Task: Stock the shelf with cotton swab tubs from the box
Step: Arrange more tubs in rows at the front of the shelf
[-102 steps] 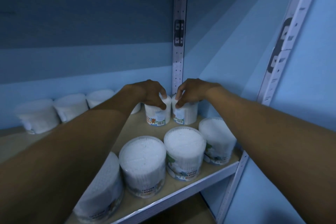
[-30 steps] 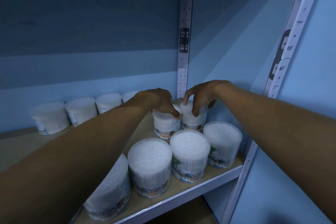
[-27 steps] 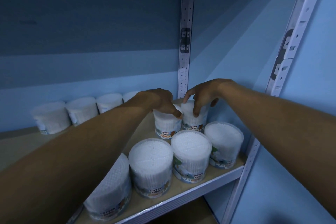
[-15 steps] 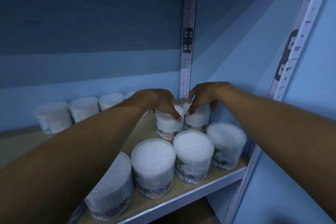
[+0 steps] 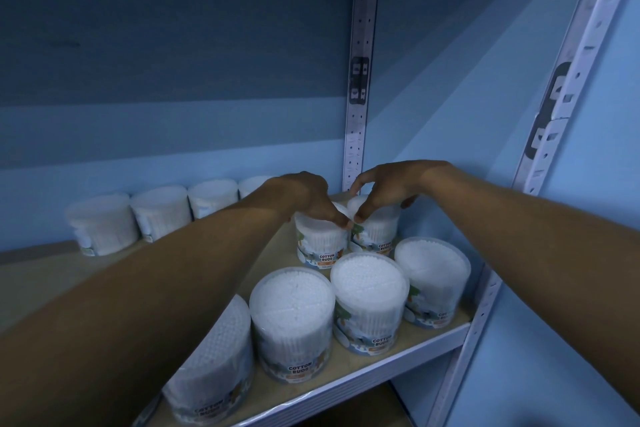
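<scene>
Head view: my left hand (image 5: 304, 199) and right hand (image 5: 388, 189) each grip a tub top near the shelf's (image 5: 346, 388) back right corner; a careless shove could topple the front tubs (image 5: 367, 298).

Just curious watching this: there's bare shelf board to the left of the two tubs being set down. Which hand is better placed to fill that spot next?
Probably the left hand. It grips the left tub, right beside the bare shelf board. The right hand grips the right tub near the corner post.

Head view, close, angled down onto shelf (image 5: 346, 388) corner.
</scene>
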Tool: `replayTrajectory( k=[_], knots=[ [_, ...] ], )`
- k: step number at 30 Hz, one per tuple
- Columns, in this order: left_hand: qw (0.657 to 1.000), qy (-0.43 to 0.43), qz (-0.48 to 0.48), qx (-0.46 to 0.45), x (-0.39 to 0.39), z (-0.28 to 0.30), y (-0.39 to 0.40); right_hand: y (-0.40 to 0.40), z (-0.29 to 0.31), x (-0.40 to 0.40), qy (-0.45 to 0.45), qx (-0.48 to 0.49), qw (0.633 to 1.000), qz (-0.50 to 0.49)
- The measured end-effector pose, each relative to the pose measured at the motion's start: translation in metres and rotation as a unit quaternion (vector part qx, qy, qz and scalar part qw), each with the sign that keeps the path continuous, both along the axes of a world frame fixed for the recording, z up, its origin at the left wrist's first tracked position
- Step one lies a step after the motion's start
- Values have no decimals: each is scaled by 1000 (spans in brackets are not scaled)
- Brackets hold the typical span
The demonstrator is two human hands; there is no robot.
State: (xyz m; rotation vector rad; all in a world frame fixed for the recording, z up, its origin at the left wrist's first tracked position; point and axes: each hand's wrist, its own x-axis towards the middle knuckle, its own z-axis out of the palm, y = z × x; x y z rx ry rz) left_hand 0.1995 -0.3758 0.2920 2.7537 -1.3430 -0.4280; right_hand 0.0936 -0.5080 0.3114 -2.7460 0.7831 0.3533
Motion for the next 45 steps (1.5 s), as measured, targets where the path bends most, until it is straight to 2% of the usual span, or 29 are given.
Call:
replayTrajectory(
  k=[5,26,45],
  knots=[
    [999,46,0,14,2,1,-4,1,-2,3,0,-25,1000,19],
    [1000,22,-2,8,-18,4,3,9,-1,-11,15,-31,999,10],
    [999,15,-9,41,-42,10,12,28,8,-39,37,-21,999,-3]
  ],
)
